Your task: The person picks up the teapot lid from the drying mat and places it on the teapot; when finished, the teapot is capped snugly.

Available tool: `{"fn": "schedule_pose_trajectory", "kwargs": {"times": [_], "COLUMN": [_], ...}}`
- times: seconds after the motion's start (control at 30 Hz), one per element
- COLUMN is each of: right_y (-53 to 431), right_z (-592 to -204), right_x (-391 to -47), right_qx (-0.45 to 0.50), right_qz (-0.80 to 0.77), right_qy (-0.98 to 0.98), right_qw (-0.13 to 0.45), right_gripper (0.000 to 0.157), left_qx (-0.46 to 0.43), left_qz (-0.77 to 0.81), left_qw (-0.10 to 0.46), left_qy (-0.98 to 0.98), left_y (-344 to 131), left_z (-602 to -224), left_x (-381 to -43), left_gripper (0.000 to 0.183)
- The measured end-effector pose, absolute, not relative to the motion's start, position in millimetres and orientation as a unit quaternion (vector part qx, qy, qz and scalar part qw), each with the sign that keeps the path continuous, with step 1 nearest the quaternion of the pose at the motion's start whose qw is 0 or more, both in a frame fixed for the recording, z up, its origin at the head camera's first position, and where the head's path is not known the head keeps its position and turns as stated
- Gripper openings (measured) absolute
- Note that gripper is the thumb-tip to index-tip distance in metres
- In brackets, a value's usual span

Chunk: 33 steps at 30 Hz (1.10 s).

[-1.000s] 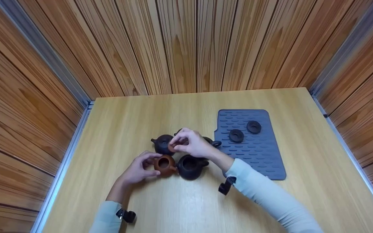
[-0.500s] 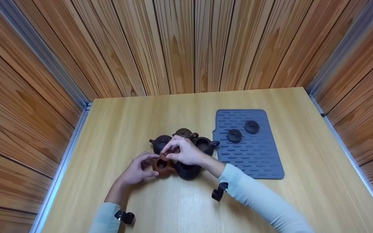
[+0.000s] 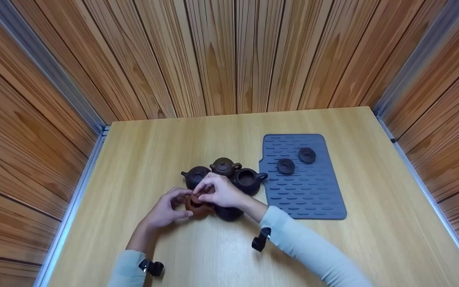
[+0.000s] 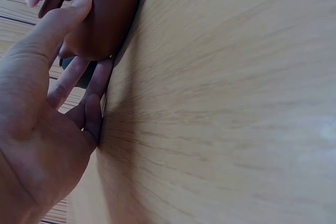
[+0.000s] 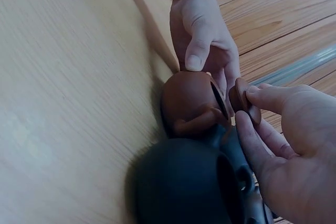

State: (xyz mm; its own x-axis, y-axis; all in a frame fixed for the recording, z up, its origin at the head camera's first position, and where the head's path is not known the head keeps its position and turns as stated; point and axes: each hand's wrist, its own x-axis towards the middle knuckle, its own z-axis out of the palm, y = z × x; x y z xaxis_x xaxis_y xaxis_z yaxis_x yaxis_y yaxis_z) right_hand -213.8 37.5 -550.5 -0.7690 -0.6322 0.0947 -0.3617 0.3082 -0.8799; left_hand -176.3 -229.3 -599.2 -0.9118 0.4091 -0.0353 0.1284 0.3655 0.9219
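The left hand (image 3: pixel 165 209) grips a brown pot (image 5: pixel 184 94); the right hand (image 3: pixel 220 192) pinches a lid (image 5: pixel 240 97) above it (we spot a mat (image 3: pixel 307 187), right).

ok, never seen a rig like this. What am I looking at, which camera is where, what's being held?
There's no machine here: it's a person working with two bare hands. The widest picture comes from a camera on the head, looking forward and down. The other two come from a camera on each wrist, showing that hand's work up close.

On the wooden table is a reddish-brown teapot beside a cluster of four darker teapots. To the right is a grey mat with two dark round pieces on it, probably lids.

The left hand steadies the reddish-brown teapot, thumb on one side and fingers on the other. The right hand pinches a matching lid close to that pot's open mouth; it isn't seated.
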Motion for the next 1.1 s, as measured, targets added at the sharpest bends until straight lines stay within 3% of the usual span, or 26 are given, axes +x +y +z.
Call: {"fn": "schedule_pose_trajectory", "kwargs": {"times": [1.1], "right_y": [29.9], "right_z": [-561.1], "right_x": [-215.1], "right_qx": [-0.306], "right_qz": [-0.434], "right_qy": [0.838], "right_qw": [0.126], "right_gripper": [0.019], "left_qx": [0.171], "left_qz": [0.547], "left_qw": [0.129], "left_qy": [0.809], "left_y": [-229.1], "left_z": [-598.9], "left_x": [-176.7], "left_gripper": [0.061]}}
